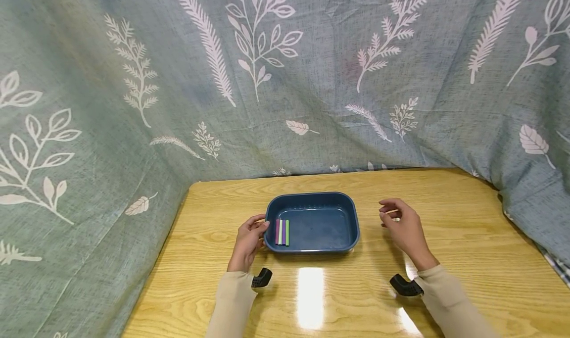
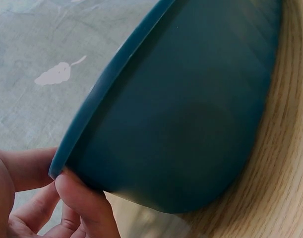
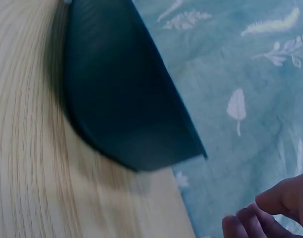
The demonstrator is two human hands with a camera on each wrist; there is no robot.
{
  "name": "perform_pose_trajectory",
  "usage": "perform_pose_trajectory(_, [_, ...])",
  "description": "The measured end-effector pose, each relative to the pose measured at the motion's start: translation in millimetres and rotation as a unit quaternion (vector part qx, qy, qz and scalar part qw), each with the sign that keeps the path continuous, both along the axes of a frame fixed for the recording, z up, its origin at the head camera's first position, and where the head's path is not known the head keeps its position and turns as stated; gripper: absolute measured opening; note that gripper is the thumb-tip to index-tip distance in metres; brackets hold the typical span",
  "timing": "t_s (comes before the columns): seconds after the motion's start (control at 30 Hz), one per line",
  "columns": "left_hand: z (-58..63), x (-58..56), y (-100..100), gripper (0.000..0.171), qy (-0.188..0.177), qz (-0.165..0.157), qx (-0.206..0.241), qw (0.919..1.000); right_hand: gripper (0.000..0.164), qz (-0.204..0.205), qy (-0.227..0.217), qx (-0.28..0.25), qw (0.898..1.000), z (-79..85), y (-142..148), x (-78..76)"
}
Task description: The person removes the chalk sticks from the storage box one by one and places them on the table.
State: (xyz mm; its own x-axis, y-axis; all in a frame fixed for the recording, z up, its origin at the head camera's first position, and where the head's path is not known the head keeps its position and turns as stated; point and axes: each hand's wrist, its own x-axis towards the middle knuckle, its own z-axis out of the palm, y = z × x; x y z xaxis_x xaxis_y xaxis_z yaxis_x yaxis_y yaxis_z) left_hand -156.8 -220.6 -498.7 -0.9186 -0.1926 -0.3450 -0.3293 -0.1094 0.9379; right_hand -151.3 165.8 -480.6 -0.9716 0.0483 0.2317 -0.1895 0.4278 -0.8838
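A dark blue rectangular tray sits on the wooden table. Several thin coloured sticks, pink-purple, white, violet and green, lie side by side at its left end. My left hand grips the tray's left rim; in the left wrist view the tray's rim sits between thumb and fingers. My right hand hovers to the right of the tray, apart from it, with its fingers loosely bent. In the right wrist view its fingers show at the lower right, and I see nothing clearly held.
The light wooden table extends around the tray on all sides. A grey-green curtain with white leaf prints hangs behind the table and along both sides. Black curved pieces stick out at both wrists. Bright glare lies on the tabletop in front of the tray.
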Motion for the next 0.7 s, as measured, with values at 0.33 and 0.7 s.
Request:
perform_pose_trajectory(0.33, [0.5,0.8,0.8,0.035,-0.005,0.002,-0.010,0.9999,0.025,0.029,0.000,-0.050,0.998,4.0,-33.2,-3.7])
perform_pose_trajectory(0.7, [3.0,2.2,2.4,0.035,0.004,0.003,-0.008,1.0000,0.023,0.060,-0.014,-0.076,0.995,5.3,-64.3,-2.4])
